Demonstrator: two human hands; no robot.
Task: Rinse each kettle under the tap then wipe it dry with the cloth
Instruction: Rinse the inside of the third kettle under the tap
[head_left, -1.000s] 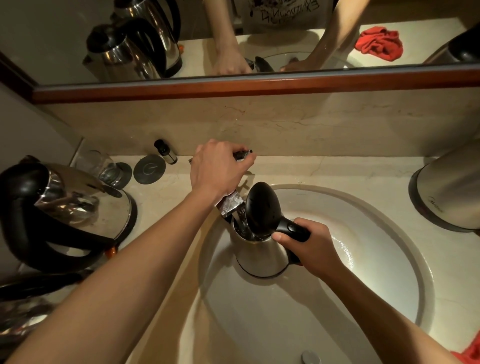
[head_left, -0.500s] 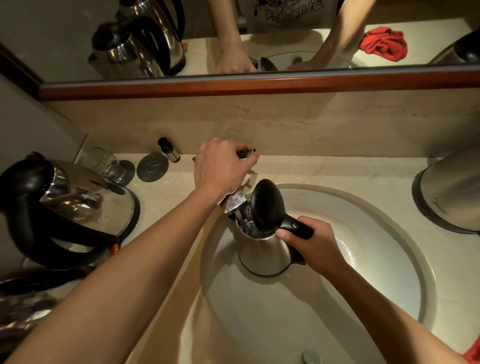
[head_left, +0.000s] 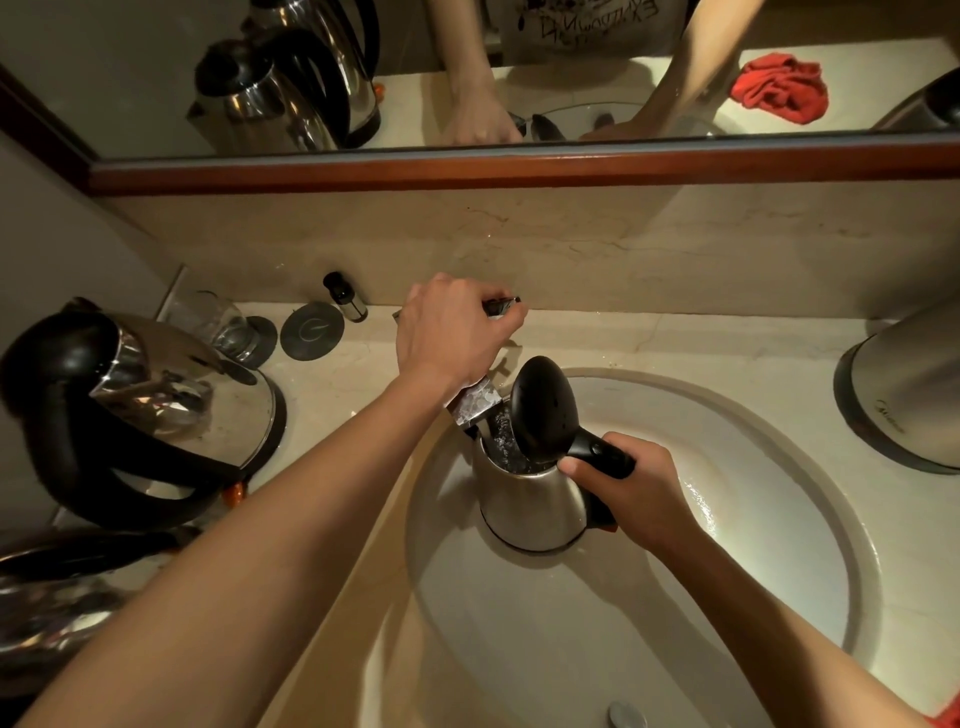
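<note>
A small steel kettle with its black lid flipped up stands in the white basin, under the chrome tap spout. Water shows inside it. My right hand grips its black handle. My left hand grips the tap lever at the back of the basin. The red cloth shows only as a corner at the bottom right edge, and as a red heap in the mirror.
A large steel kettle with a black handle stands on the counter at left, another steel one at right. A glass, a round coaster and a small bottle stand by the back wall. Mirror above.
The kettle and my right hand have shifted slightly to the right in the basin. My left hand stays on the tap lever.
</note>
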